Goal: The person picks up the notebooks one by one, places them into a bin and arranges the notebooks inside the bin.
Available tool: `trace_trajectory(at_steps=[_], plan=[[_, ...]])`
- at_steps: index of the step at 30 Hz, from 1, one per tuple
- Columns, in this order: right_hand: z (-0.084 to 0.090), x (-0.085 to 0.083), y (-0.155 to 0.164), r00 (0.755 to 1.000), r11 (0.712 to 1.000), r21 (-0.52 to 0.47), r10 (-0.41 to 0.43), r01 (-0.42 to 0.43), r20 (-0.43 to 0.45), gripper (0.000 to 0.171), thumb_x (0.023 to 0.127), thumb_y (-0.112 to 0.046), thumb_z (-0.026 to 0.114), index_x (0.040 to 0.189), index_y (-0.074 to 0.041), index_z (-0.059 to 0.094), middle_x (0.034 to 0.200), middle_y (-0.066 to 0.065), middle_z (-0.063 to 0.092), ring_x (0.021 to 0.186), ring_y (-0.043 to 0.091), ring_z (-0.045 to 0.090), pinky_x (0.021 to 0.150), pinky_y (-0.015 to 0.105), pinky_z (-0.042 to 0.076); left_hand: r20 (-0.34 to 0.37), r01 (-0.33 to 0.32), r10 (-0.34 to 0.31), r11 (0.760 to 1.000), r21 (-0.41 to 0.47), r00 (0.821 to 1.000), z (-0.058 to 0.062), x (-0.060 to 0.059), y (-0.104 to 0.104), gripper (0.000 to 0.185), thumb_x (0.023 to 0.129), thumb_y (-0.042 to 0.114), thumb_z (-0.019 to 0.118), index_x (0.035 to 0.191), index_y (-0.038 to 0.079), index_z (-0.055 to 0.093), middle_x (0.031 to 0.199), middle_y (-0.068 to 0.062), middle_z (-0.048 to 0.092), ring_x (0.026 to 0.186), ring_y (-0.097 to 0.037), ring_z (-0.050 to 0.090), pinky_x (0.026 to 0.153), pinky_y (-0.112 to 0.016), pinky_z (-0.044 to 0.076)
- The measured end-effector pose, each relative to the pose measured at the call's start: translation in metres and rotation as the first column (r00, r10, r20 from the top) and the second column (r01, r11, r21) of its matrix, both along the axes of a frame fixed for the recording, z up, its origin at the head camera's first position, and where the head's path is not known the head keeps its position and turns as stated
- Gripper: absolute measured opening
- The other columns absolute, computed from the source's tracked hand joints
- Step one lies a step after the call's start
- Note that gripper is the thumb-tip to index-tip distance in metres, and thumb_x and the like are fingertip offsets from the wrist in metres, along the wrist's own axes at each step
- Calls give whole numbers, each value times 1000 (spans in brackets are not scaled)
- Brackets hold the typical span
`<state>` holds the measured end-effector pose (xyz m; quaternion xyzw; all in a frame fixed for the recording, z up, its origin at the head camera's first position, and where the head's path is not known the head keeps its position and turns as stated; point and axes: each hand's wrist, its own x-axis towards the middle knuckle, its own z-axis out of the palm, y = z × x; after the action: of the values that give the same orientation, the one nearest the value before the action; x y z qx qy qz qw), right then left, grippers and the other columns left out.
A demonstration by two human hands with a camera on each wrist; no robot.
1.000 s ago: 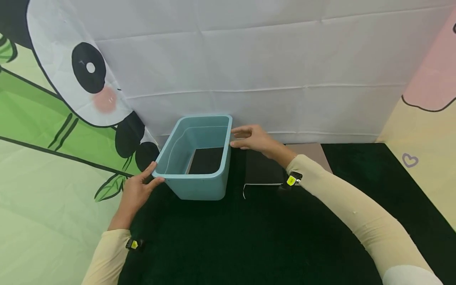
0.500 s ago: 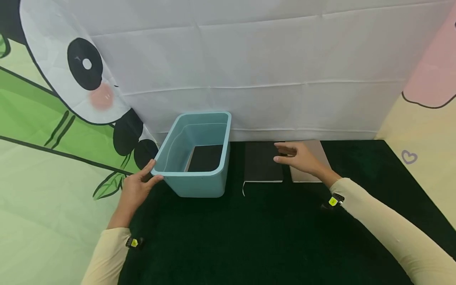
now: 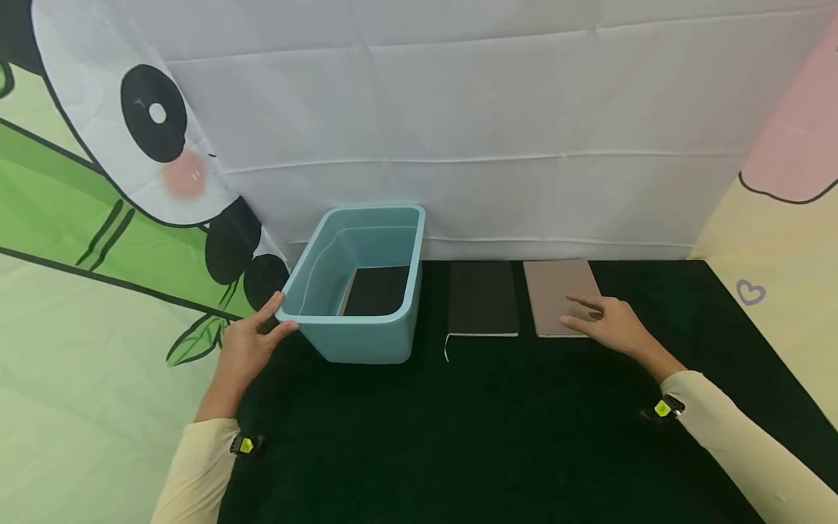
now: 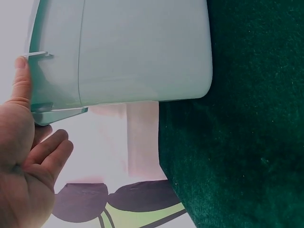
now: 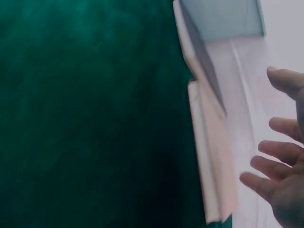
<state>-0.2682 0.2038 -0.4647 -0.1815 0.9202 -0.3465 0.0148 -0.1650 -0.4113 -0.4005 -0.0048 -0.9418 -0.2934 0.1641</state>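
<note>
- While the left hand (image 3: 245, 349) grips the near left corner of the blue bin (image 3: 356, 342), thumb on its rim, the bin sits centre-left of the frame on the dark green table (image 3: 497, 437).
- Right hand (image 3: 612, 324), fingers loosely spread, hovers over the tan notebook (image 3: 556, 291), centre-right.
- Black notebook (image 3: 483, 298) lies between bin and tan one.
- Another dark book (image 3: 376, 290) rests inside the bin.

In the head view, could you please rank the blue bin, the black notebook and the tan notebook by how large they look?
1. Blue bin, clearly largest.
2. Black notebook and tan notebook: they look alike in size, so I won't rank them; the right hand covers the tan one's corner.
</note>
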Motion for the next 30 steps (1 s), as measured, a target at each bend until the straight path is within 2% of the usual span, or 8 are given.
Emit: trace_trajectory(at_steps=[3, 7, 9, 12, 21, 30], plan=[[-10, 2, 15, 999, 998, 51, -35, 36, -17, 70, 98, -50, 66, 148, -4, 52, 151, 33, 45, 126, 54, 54, 97, 68, 47, -8, -5, 5, 1000, 3, 1000, -2, -2, 2, 68, 97, 41, 69, 155, 18, 42, 155, -17, 42, 126, -48, 57, 91, -63, 54], [-24, 2, 29, 997, 994, 81, -73, 75, -28, 77, 96, -54, 67, 149, -1, 50, 155, 31, 40, 135, 52, 45, 104, 70, 39, -3, -12, 12, 1000, 13, 1000, -2, -2, 3, 67, 97, 41, 68, 155, 20, 42, 156, -14, 41, 128, -49, 55, 94, -64, 52], [-28, 1, 34, 995, 991, 92, -93, 95, -17, 81, 95, -56, 67, 150, 1, 48, 158, 32, 36, 140, 56, 36, 107, 72, 34, 6, -15, 15, 1000, 20, 1000, -2, -2, 3, 68, 97, 42, 68, 155, 20, 41, 156, -14, 41, 129, -49, 54, 96, -65, 49], [-32, -1, 38, 994, 988, 110, -112, 110, 8, 86, 95, -59, 65, 151, 3, 44, 158, 34, 32, 141, 58, 33, 109, 72, 31, 13, -20, 20, 1000, 24, 1000, -1, -1, 3, 68, 97, 43, 68, 155, 20, 41, 157, -15, 40, 129, -50, 53, 97, -66, 48], [-38, -3, 35, 987, 985, 103, -147, 140, 64, 89, 99, -59, 57, 151, 11, 38, 150, 40, 38, 134, 57, 41, 107, 70, 36, 31, -21, 19, 998, 51, 999, -1, 0, 1, 69, 97, 44, 68, 156, 22, 40, 157, -16, 40, 130, -50, 52, 98, -67, 47], [-39, -1, 23, 969, 968, 102, -238, 231, 61, 89, 98, -57, 61, 147, 14, 40, 146, 42, 42, 127, 57, 47, 101, 69, 42, 28, -19, 17, 998, 52, 999, 0, 0, 3, 68, 97, 43, 68, 156, 22, 40, 157, -14, 40, 132, -49, 51, 99, -67, 46]])
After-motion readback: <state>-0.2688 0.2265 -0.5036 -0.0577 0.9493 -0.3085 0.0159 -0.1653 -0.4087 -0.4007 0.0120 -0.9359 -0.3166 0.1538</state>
